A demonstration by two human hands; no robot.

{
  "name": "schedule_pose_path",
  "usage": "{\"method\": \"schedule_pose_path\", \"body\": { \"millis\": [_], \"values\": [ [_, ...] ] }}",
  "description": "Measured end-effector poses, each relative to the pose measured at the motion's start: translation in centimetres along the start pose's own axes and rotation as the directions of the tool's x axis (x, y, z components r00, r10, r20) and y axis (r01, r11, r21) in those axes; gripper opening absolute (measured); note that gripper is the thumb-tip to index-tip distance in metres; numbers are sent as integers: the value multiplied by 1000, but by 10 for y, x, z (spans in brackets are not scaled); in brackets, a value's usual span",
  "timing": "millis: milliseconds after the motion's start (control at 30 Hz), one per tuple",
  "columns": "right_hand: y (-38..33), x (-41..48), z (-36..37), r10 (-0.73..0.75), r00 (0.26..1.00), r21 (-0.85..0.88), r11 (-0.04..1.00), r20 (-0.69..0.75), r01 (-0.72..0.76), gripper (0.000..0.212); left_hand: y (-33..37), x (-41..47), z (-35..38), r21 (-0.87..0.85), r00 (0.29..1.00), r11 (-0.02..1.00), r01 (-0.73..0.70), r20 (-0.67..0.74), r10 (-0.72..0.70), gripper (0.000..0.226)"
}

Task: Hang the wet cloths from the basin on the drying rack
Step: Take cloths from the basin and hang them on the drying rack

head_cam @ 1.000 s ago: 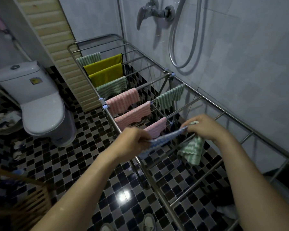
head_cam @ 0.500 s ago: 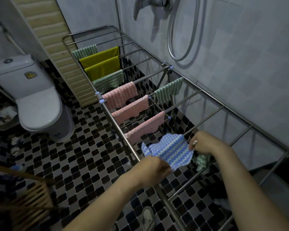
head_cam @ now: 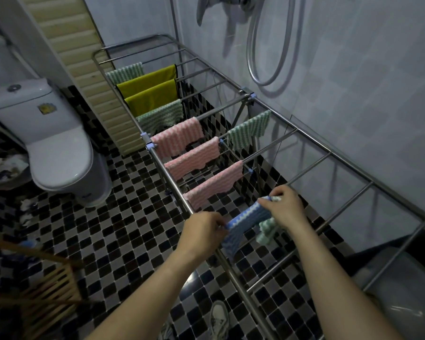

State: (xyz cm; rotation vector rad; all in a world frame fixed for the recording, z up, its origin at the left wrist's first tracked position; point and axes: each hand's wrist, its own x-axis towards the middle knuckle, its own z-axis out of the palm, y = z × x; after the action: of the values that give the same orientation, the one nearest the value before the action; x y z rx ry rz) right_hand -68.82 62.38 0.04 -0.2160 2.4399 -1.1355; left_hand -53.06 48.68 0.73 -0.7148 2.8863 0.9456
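Observation:
A blue-and-white striped cloth (head_cam: 243, 225) lies draped over a bar of the steel drying rack (head_cam: 312, 143), just in front of the nearest pink cloth (head_cam: 214, 185). My left hand (head_cam: 204, 228) pinches its left edge by the rack's near rail. My right hand (head_cam: 286, 207) pinches its right edge and also holds a green-and-white cloth (head_cam: 266, 231) that dangles under the palm. Farther along the rack hang other pink, green and yellow cloths. The basin cannot be made out with certainty.
A white toilet (head_cam: 52, 143) stands at the left on the checkered tile floor (head_cam: 123, 229). A wooden slatted frame (head_cam: 42, 288) sits at the lower left. The shower hose (head_cam: 268, 57) hangs on the tiled wall behind the rack. A shoe (head_cam: 219, 320) shows below.
The blue cloth was held spread above the rack; both hands have lowered it over a bar, where it hangs folded. The view has shifted slightly.

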Motion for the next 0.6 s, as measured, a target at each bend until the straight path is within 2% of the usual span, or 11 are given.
{"method": "schedule_pose_path", "body": {
  "millis": [67,133,233,300,367,433,500,600],
  "values": [
    [1,1,1,-10,999,-12,1000,-36,10,19,-1,-4,-2,-72,999,997,11,-38,-14,14],
    [0,4,-4,-34,995,-48,998,-99,30,14,-2,-8,-6,-222,994,974,45,-88,-66,8],
    [0,10,-12,-53,982,-50,998,-179,44,12,-6,-12,-9,-487,964,863,133,-138,-227,16],
    [1,11,-12,-65,981,-71,996,-181,53,14,-9,-16,-8,-553,948,813,182,-122,-295,15],
    [3,12,-9,-76,983,-100,993,-168,60,17,-11,-19,-4,-511,951,831,217,-82,-299,15],
    [3,11,-6,-81,984,-113,992,-162,63,20,-11,-19,-1,-384,962,902,195,-103,-252,15],
    [3,10,-6,-82,985,-124,990,-153,64,23,-10,-16,1,-202,973,974,105,-182,-142,10],
    [1,11,-9,-95,985,-157,985,-141,73,24,-3,-10,9,-27,993,999,-20,-114,17,19]
  ]
}}
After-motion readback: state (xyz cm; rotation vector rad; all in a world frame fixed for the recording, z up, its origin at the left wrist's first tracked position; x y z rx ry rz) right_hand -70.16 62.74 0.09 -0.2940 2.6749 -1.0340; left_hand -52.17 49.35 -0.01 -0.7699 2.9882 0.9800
